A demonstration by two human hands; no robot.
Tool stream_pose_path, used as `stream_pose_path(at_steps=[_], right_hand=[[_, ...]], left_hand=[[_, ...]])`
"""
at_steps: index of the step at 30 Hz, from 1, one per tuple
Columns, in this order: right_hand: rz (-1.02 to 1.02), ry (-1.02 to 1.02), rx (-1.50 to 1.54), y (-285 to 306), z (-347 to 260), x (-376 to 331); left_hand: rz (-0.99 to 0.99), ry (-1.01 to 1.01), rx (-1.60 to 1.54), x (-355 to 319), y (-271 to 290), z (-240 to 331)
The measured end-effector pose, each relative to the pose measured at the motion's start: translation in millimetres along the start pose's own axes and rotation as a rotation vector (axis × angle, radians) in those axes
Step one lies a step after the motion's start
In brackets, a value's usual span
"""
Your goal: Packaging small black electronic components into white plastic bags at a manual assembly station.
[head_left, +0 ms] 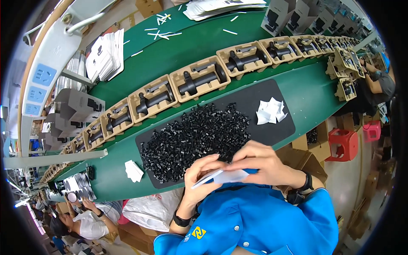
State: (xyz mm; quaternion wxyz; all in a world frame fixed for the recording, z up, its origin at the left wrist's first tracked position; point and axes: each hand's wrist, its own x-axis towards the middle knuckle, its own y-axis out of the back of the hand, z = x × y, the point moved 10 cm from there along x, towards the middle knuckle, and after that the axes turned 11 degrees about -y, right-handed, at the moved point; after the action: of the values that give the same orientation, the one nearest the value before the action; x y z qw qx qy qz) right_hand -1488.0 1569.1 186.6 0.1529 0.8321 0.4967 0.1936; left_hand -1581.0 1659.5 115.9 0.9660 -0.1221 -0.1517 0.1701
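My left hand (pixel 200 175) and my right hand (pixel 260 160) both pinch a small clear plastic bag (pixel 224 176), held close to my chest in front of my blue jacket. Just beyond my hands lies a heap of several small black plastic parts (pixel 193 136) on a black mat (pixel 272 127). A loose stack of small white bags (pixel 270 111) lies on the mat's right part. Whether anything is inside the held bag cannot be told.
A green conveyor belt (pixel 187 46) carries a row of brown pulp trays (pixel 197 79) with black tools in them. More white bags (pixel 134 171) lie at the left of the mat. Red stools (pixel 342 144) and cardboard boxes (pixel 308 159) stand at right. Other people work at both ends.
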Motion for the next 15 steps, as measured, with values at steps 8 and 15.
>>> stream_pose_path(at_steps=[8, 15], right_hand=[[0.168, 0.180, -0.298, 5.2, 17.3, -23.2], [0.033, 0.384, -0.727, -4.6, 20.9, -37.3]], left_hand=[[0.275, 0.362, -0.149, -4.1, -3.8, -44.0], [0.380, 0.531, -0.428, -10.0, -11.9, -74.4]])
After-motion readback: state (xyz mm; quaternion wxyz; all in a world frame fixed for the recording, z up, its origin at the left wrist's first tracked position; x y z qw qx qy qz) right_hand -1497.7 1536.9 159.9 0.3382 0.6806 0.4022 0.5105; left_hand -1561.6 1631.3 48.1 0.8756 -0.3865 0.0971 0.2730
